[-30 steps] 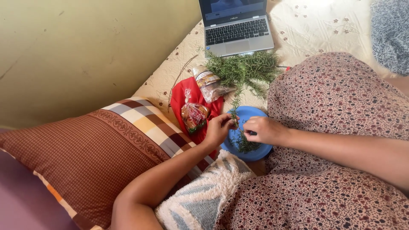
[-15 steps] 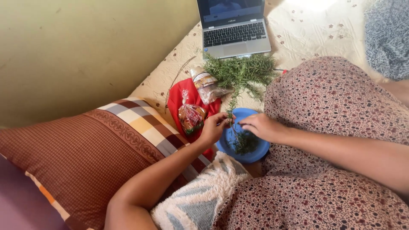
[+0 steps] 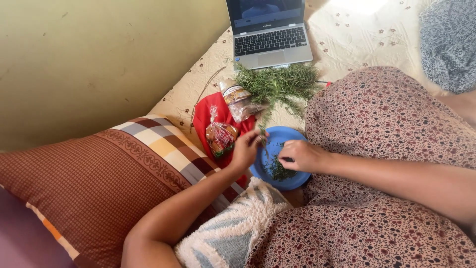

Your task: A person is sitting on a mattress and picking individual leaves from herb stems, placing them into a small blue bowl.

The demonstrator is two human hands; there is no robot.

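Over the blue plate (image 3: 287, 139) both hands stay put, left hand (image 3: 246, 148) and right hand (image 3: 303, 155) each with grip pinching the herb sprig (image 3: 266, 149)

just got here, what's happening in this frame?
A person seated on a bed works over a blue plate. The left hand pinches a green herb sprig; the right hand picks at it above a small pile of stripped leaves. More sprigs lie beside a laptop.
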